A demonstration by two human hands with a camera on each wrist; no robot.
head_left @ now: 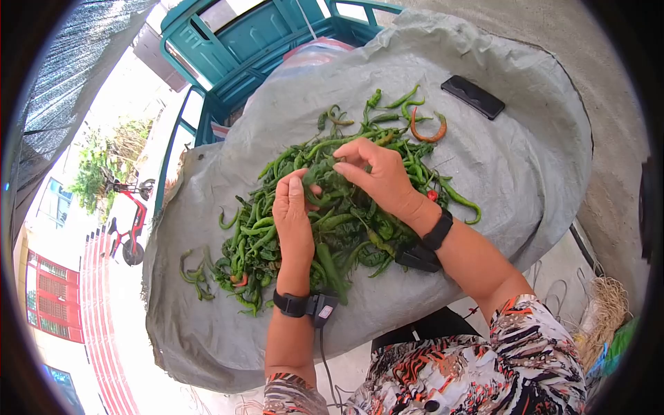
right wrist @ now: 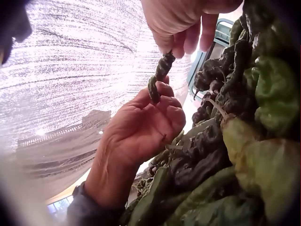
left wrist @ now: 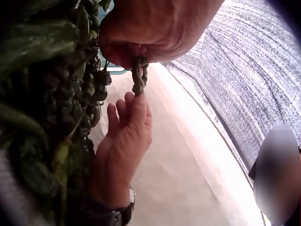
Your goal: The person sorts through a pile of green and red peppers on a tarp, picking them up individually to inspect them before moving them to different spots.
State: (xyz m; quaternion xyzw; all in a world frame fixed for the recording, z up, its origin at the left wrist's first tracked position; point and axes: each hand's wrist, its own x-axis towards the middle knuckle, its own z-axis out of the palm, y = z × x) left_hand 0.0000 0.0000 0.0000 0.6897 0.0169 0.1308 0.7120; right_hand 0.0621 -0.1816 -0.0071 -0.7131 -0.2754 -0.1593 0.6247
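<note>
A dark green, twisted chili pepper [left wrist: 138,77] is held between both hands above the pile. My right hand [head_left: 387,181] pinches one end of it between thumb and fingertips. The left hand [head_left: 294,218] has thumb and fingers on its other end, as the right wrist view shows with the pepper [right wrist: 163,68] slanting between the two. Below the hands spreads a heap of green chili peppers [head_left: 259,235], some wrinkled and dark. A red-orange curved pepper [head_left: 434,131] lies at the heap's far right, and a few limp ones [head_left: 197,277] sit apart at the left.
A grey tarp [head_left: 512,187] lies under the heap, with a black phone [head_left: 473,97] on its far right. Behind it stands a teal cart bed [head_left: 252,34]. A red bike [head_left: 133,225] is off to the left, and a bundle of twine [head_left: 610,311] lies at lower right.
</note>
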